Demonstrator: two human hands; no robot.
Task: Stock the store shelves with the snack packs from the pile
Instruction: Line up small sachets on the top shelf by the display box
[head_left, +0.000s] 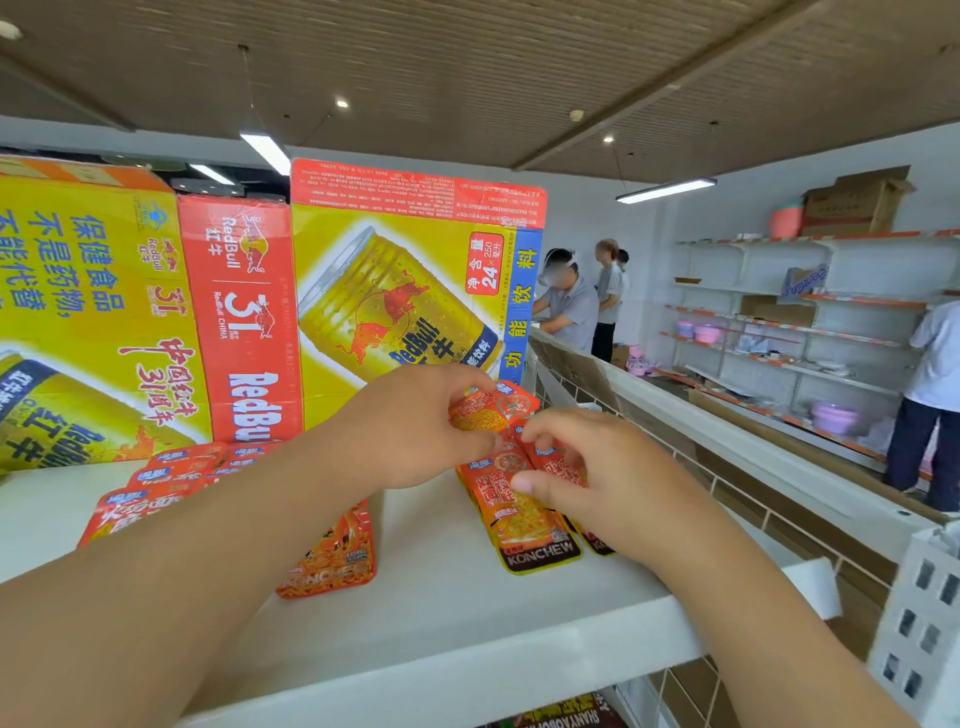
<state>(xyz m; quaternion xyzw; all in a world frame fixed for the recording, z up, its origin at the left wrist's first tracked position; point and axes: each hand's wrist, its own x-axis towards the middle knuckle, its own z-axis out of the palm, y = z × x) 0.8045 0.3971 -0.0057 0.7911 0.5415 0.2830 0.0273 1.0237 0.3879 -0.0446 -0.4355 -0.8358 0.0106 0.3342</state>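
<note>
Orange KONCHEW snack packs lie on the white top shelf. My left hand pinches one pack by its upper end, lifted against the yellow drinks box. My right hand rests curled on a small stack of packs lying flat, with its thumb pressing the top one. Another pack sits under my left forearm. A row of overlapping packs lies at the left.
Large Red Bull cartons stand along the back of the shelf. A white perforated basket is at the right edge. Several people work at shelves across the aisle.
</note>
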